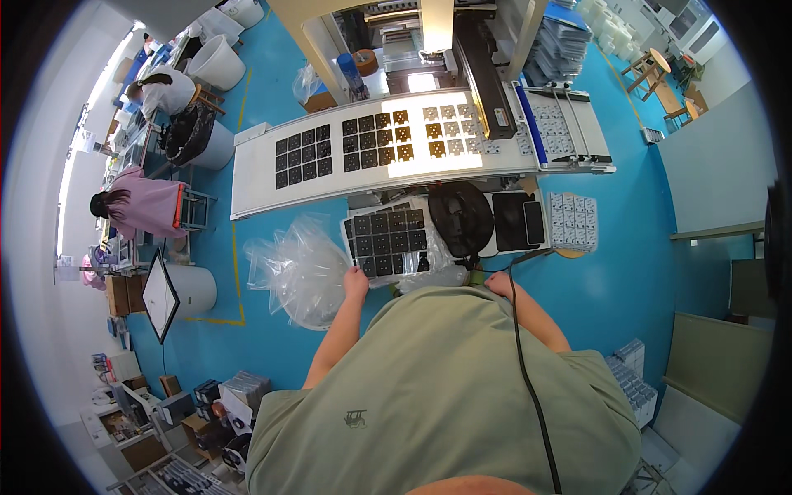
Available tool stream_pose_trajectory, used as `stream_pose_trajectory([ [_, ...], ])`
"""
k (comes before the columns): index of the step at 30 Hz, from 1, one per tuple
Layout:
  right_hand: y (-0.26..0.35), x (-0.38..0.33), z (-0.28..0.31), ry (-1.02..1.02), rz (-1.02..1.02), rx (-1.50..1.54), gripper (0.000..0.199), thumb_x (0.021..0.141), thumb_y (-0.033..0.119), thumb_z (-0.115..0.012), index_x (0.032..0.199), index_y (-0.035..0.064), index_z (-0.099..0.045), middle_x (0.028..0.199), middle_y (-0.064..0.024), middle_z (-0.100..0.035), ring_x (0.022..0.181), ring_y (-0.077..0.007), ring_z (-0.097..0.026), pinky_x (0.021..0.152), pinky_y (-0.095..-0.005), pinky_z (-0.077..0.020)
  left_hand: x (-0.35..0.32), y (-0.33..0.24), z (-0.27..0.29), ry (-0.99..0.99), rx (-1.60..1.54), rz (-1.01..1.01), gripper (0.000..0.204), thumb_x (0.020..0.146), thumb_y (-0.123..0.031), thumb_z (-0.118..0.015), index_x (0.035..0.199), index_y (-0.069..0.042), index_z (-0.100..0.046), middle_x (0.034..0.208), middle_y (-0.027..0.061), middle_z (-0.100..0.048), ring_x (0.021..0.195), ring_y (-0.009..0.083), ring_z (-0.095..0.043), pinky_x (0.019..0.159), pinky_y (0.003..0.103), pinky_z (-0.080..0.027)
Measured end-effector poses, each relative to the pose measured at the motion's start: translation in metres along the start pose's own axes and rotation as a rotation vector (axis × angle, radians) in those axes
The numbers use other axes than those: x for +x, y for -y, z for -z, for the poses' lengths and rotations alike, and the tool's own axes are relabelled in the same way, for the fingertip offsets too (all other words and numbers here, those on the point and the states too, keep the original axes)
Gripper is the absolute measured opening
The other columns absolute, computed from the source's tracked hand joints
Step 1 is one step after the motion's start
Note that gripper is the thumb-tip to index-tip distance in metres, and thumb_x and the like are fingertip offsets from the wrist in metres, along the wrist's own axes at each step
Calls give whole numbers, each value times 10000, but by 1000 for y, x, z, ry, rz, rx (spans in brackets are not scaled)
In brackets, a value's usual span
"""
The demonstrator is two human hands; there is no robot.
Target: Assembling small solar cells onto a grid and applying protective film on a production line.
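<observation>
My left hand (pixel 355 284) is closed at the near left corner of a tray of dark square panels (pixel 388 242), thumb side against its edge. The panels sit in rows, with clear plastic around them. My right hand (pixel 498 285) is partly curled by the near table edge, close to a thin black cable (pixel 520 346); its fingers are too small to make out. Between my hands and the machine lies a rounded black object (pixel 459 219). Right of it are a black pad (pixel 510 221) and a dark phone-like device (pixel 535 223).
A white conveyor (pixel 256 186) carries grids of square panels under a machine arm (pixel 487 78). Clear plastic bagging (pixel 301 272) spreads at left. A white tray of parts (pixel 573 221) sits at right. Two people (pixel 144 198) sit at a bench far left. A white bin (pixel 194 289) stands nearer.
</observation>
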State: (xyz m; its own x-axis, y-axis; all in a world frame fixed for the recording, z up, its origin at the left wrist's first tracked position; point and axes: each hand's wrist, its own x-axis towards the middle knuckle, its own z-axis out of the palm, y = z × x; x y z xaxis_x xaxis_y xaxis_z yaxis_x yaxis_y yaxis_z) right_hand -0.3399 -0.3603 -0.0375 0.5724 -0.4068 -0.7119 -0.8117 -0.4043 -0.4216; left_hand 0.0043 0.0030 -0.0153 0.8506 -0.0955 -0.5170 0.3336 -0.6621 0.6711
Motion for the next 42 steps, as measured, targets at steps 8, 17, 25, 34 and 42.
stream_pose_trajectory([
  [8,1,-1,0,0,31,-26,302,864,325,-690,940,58,-808,949,-200,-776,896,-359,-757,852,-461,-597,-6,-7,4,5,-27,3,324,969,-140,-524,1147,33,-731,1068,276,-742,1044,419,-713,893,473,-528],
  [17,-3,2,-3,15,9,-23,303,874,322,-680,983,75,-818,969,-193,-779,912,-367,-754,863,-465,-597,-3,-5,2,13,-29,-3,323,975,-144,-517,1138,33,-732,1078,277,-739,1054,423,-708,899,474,-525],
  [25,-7,6,-5,-5,42,-40,303,864,324,-685,964,70,-816,956,-200,-776,918,-375,-750,863,-469,-595,-3,-7,1,13,-16,-3,318,962,-139,-522,1125,29,-738,1075,275,-740,1053,422,-708,898,480,-524],
  [34,-6,7,-4,-11,22,-10,324,859,330,-696,951,38,-804,905,-201,-775,862,-367,-752,822,-457,-597,-5,-8,0,-9,-20,-10,312,945,-132,-527,1103,35,-737,1051,283,-737,1032,440,-706,885,487,-527],
  [42,-6,8,-3,-17,47,-7,317,865,319,-706,956,30,-802,877,-201,-774,806,-345,-757,784,-450,-603,3,-1,0,15,-21,17,316,945,-130,-521,1114,37,-729,1053,286,-734,1036,446,-702,879,489,-522],
])
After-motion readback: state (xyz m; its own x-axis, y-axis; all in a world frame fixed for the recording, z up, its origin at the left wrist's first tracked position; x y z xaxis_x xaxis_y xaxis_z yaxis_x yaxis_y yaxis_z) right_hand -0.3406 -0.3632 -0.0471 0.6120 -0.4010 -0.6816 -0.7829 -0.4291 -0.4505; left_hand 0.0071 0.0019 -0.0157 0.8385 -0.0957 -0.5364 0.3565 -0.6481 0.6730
